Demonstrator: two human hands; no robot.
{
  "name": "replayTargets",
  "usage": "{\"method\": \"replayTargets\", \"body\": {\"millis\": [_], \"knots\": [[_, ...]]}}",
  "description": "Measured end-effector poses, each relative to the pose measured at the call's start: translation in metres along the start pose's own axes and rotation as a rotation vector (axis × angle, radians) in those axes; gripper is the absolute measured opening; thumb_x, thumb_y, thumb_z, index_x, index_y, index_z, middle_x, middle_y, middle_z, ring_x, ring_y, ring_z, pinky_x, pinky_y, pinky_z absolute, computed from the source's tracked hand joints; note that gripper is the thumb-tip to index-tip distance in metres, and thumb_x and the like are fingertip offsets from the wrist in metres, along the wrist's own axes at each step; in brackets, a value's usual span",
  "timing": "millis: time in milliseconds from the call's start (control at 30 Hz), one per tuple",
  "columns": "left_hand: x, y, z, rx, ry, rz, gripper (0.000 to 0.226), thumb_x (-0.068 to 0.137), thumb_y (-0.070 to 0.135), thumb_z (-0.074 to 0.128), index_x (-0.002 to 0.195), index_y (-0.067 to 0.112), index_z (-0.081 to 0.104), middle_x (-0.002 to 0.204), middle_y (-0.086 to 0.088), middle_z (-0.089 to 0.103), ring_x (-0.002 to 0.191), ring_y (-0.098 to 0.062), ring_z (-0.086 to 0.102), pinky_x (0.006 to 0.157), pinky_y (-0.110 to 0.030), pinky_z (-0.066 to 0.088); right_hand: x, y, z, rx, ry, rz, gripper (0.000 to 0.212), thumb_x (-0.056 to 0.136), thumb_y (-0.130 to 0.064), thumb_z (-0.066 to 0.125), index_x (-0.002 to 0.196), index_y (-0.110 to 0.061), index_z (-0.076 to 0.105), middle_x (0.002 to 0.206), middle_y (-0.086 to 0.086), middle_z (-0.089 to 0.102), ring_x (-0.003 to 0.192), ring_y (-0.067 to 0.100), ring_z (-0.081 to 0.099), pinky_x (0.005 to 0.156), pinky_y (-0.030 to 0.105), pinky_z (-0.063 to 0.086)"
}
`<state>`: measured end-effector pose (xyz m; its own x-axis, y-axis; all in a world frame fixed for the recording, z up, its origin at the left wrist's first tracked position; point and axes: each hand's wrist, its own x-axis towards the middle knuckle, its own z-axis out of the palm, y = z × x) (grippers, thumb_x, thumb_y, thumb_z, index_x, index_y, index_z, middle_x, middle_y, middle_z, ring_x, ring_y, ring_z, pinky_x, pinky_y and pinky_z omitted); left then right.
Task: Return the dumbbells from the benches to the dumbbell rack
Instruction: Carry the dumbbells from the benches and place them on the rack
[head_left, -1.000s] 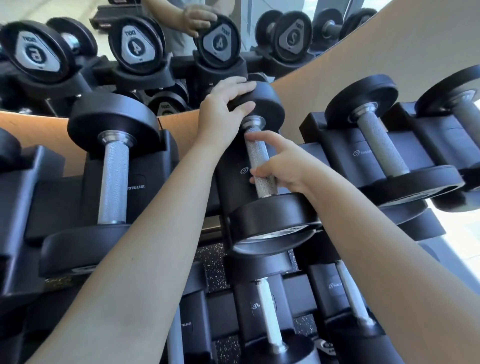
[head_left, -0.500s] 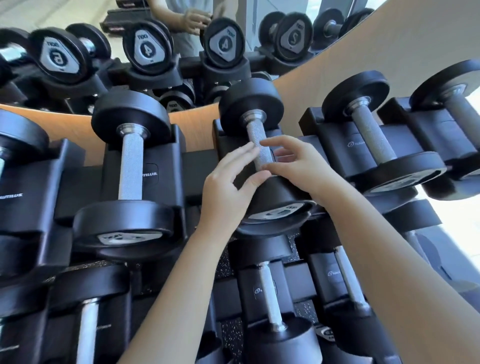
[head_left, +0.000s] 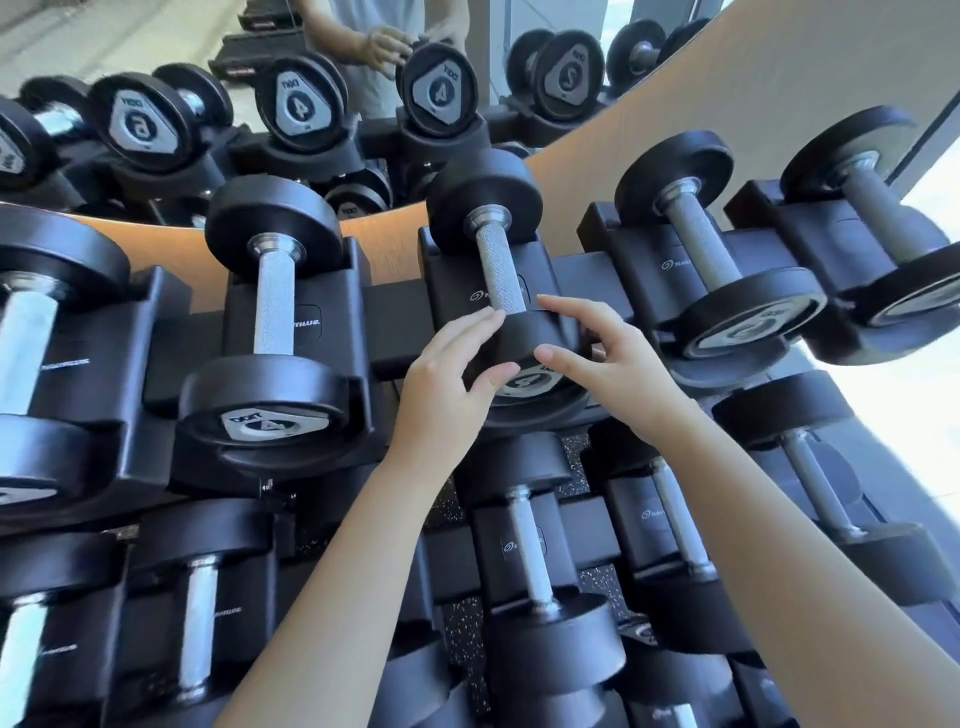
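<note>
Dumbbell (head_left: 500, 270) seated in rack (head_left: 389, 322) cradle. Left hand (head_left: 447, 376) and right hand (head_left: 621, 364) at its near head, fingers (head_left: 475, 323) loosely extended.

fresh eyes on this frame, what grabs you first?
The left hand and right hand meet mid-frame at the near head of the centre dumbbell, which lies in its cradle on the top tier of the dumbbell rack. Neighbouring dumbbells fill the cradles on both sides and the tier below. Along the top, a mirror reflects the row.
</note>
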<state>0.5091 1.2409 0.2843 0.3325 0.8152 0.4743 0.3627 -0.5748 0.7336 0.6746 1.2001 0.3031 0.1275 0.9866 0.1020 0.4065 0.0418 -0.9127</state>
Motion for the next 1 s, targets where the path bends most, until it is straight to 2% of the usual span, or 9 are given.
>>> {"method": "replayTargets", "body": {"millis": [133,200,267,433,500,667,833,900,1000], "knots": [[-0.003,0.001,0.0,0.013,-0.008,-0.022,0.044,0.08,0.002,0.065,0.123,0.006,0.055,0.121,0.005,0.05,0.112,0.002,0.043,0.099,-0.004,0.028,-0.003,0.01,0.0,-0.014,0.014,0.003,0.05,0.082,-0.019,0.068,0.122,-0.041,0.047,0.12,-0.002,0.051,0.105,-0.004,0.048,0.091,0.005,0.033],[-0.003,0.001,0.001,0.029,-0.006,-0.016,0.044,0.081,0.003,0.065,0.123,0.006,0.055,0.119,0.005,0.05,0.109,0.003,0.043,0.097,-0.003,0.027,-0.003,0.016,0.002,-0.006,0.028,0.001,0.055,0.082,-0.014,0.068,0.125,-0.04,0.046,0.122,0.003,0.051,0.112,0.016,0.052,0.104,0.028,0.038],[-0.003,0.0,0.002,0.045,0.011,-0.001,0.044,0.08,0.003,0.064,0.123,0.006,0.056,0.117,0.005,0.049,0.108,0.003,0.043,0.097,-0.002,0.026,-0.003,0.018,0.003,0.009,0.048,-0.008,0.057,0.081,-0.009,0.068,0.124,-0.039,0.047,0.122,0.005,0.052,0.113,0.021,0.053,0.104,0.042,0.038],[-0.007,0.001,0.009,-0.011,0.09,-0.045,0.042,0.079,-0.001,0.064,0.121,0.006,0.058,0.116,0.003,0.052,0.108,0.003,0.044,0.097,-0.008,0.033,0.0,0.014,0.004,0.116,0.109,-0.024,0.058,0.073,0.001,0.072,0.107,-0.043,0.056,0.117,0.016,0.058,0.106,0.029,0.057,0.101,0.049,0.041],[-0.009,-0.001,0.009,-0.051,0.122,-0.083,0.042,0.08,-0.003,0.063,0.12,0.007,0.058,0.116,0.007,0.052,0.108,0.006,0.044,0.098,-0.015,0.037,0.003,0.012,0.004,0.091,0.106,-0.03,0.058,0.071,0.001,0.074,0.105,-0.043,0.058,0.113,0.014,0.059,0.1,0.032,0.057,0.099,0.043,0.043],[-0.018,-0.011,0.01,-0.222,0.136,-0.239,0.047,0.083,-0.001,0.06,0.122,0.024,0.051,0.122,0.016,0.051,0.116,0.013,0.043,0.102,-0.012,0.031,0.011,0.004,0.005,-0.06,0.083,-0.055,0.056,0.069,-0.005,0.076,0.118,-0.029,0.061,0.094,-0.01,0.053,0.077,0.007,0.049,0.078,0.012,0.039],[-0.023,-0.015,0.016,-0.337,0.126,-0.302,0.048,0.086,0.002,0.057,0.118,0.036,0.049,0.124,0.02,0.051,0.127,-0.007,0.043,0.111,-0.038,0.03,0.013,-0.002,0.003,-0.173,0.097,-0.087,0.055,0.067,-0.009,0.079,0.116,-0.028,0.064,0.091,-0.017,0.052,0.072,0.002,0.049,0.071,0.014,0.04],[-0.02,-0.018,0.011,-0.315,0.072,-0.309,0.047,0.085,0.004,0.058,0.114,0.04,0.05,0.122,0.024,0.051,0.125,-0.004,0.044,0.11,-0.038,0.032,0.011,0.0,0.002,-0.167,0.128,-0.093,0.054,0.066,-0.012,0.08,0.116,-0.027,0.064,0.096,-0.015,0.055,0.079,0.003,0.052,0.074,0.015,0.042],[-0.01,-0.017,0.0,-0.194,-0.026,-0.279,0.043,0.081,0.005,0.065,0.116,0.027,0.054,0.117,0.019,0.055,0.117,-0.003,0.049,0.105,-0.036,0.038,0.008,0.006,-0.003,-0.104,0.101,-0.087,0.053,0.07,-0.012,0.078,0.117,-0.031,0.061,0.103,-0.018,0.056,0.09,-0.009,0.051,0.079,0.006,0.038]]}}
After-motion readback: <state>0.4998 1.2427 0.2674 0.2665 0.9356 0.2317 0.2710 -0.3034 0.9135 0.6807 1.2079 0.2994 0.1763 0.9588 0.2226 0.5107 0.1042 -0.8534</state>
